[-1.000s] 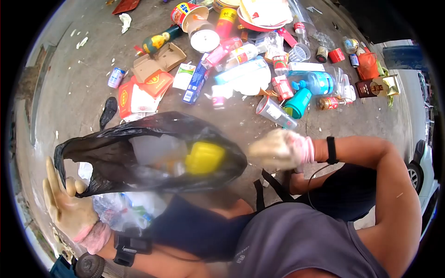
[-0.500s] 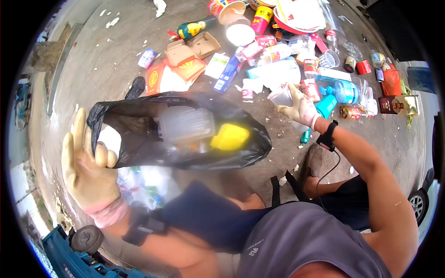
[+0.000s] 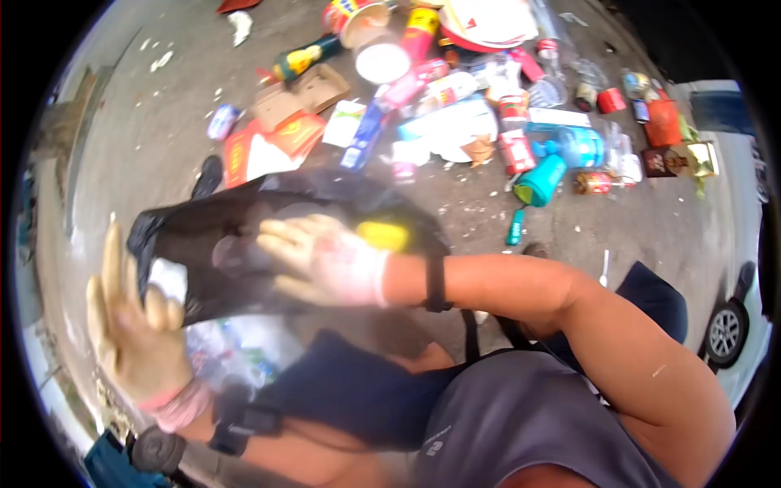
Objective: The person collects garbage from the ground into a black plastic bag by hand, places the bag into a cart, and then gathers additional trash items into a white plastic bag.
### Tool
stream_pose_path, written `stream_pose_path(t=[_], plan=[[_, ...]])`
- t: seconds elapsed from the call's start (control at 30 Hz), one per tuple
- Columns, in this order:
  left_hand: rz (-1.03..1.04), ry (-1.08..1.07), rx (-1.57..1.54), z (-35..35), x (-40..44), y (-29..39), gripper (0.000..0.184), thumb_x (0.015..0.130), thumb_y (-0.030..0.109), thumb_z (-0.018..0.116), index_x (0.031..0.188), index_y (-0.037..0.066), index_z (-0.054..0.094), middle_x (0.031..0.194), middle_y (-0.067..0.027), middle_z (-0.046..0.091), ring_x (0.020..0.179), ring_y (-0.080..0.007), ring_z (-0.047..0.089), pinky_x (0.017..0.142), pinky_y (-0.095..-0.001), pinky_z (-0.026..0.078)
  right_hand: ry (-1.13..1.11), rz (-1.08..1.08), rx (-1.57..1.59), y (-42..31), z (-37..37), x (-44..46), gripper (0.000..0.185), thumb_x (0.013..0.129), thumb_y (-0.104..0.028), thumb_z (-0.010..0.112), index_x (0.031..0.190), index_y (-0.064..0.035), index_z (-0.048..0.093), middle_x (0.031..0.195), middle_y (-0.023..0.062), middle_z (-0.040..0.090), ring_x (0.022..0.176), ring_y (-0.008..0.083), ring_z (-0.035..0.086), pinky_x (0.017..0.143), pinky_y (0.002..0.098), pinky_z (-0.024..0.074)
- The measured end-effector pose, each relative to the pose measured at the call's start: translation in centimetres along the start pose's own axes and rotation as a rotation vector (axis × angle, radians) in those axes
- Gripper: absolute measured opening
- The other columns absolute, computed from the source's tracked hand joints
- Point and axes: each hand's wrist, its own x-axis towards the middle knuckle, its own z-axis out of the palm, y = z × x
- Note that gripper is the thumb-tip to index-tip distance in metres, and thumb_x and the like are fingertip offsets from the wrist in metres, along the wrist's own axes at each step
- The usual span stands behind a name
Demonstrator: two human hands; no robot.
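My left hand [image 3: 142,321], in a pale rubber glove with a pink cuff, pinches the left rim of a black garbage bag [image 3: 244,305]; its other fingers point upward. My right hand [image 3: 321,256], gloved alike and blurred, is over the bag's mouth with fingers stretched and apart. Just left of its fingertips, inside the mouth, a blurred clear plastic cup [image 3: 233,254] appears free of the hand. A yellow container [image 3: 384,237] shows beside the right wrist, and a white piece [image 3: 168,282] lies near the left fingers. My right hand hides much of the bag's contents.
Litter covers the ground ahead: a flattened cardboard box [image 3: 305,93], a blue-capped bottle [image 3: 579,148], a teal cup [image 3: 541,180], a paper tub [image 3: 382,61]. A clear bag of plastic [image 3: 240,350] sits by my leg. A car wheel [image 3: 724,333] stands at right.
My right hand has swung left from the litter to above the bag, and the clear cup it held is now at the bag's mouth. My left hand still grips the rim.
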Motion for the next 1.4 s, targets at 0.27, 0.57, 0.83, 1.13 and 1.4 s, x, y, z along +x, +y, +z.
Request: stream_pose_path(t=[0.27,0.57,0.83,1.13,1.4], plan=[[0.038,0.0,0.103,-2.5,0.2,-1.6,0.05,0.108,0.035,0.045,0.157,0.025,0.044,0.171,-0.0167,0.024,0.099,-0.0117,0.059,0.064,-0.0165,0.046,-0.464,0.124,-0.772,16.6,-23.7,-16.9,0.049,0.087,-0.02,0.067,0.134,-0.0102,0.06,0.109,0.0056,0.072,0.087,0.0252,0.07,0.08,0.0393,0.0559],[0.076,0.101,0.392,0.8,1.6,-3.0,0.048,0.109,0.022,0.039,0.158,0.023,0.04,0.171,-0.0154,0.025,0.088,-0.006,0.054,0.061,-0.0135,0.041,-0.6,0.372,-0.951,24.4,-26.0,-26.7,0.059,0.088,-0.023,0.066,0.143,-0.0092,0.051,0.138,0.0129,0.059,0.131,0.0298,0.056,0.112,0.0473,0.0387],[-0.011,0.16,0.009,2.1,1.6,-1.9,0.045,0.107,0.033,0.044,0.151,0.027,0.053,0.171,-0.0185,0.023,0.068,-0.0098,0.042,0.058,-0.0206,0.036,-0.678,0.655,-0.751,23.8,-23.7,-22.5,0.095,0.074,-0.032,0.083,0.154,-0.0047,0.038,0.132,0.0215,0.059,0.123,0.0388,0.058,0.104,0.0478,0.0467],[-0.018,0.116,-0.071,0.9,1.1,-1.7,0.049,0.103,0.04,0.05,0.149,0.024,0.057,0.164,-0.0287,0.032,0.109,-0.0268,0.058,0.059,-0.0304,0.041,-0.083,0.495,-0.052,15.1,-17.9,-10.6,0.08,0.076,-0.032,0.077,0.146,-0.002,0.05,0.124,0.0237,0.064,0.116,0.0345,0.064,0.102,0.0441,0.0493],[-0.024,0.217,-0.067,2.3,1.2,-1.9,0.05,0.104,0.036,0.049,0.152,0.025,0.053,0.171,-0.0218,0.019,0.065,-0.0137,0.039,0.057,-0.0255,0.034,-0.084,0.053,0.434,2.3,-7.2,1.9,0.077,0.082,-0.037,0.078,0.141,0.004,0.051,0.132,0.0253,0.062,0.12,0.0375,0.064,0.105,0.0443,0.0494]])
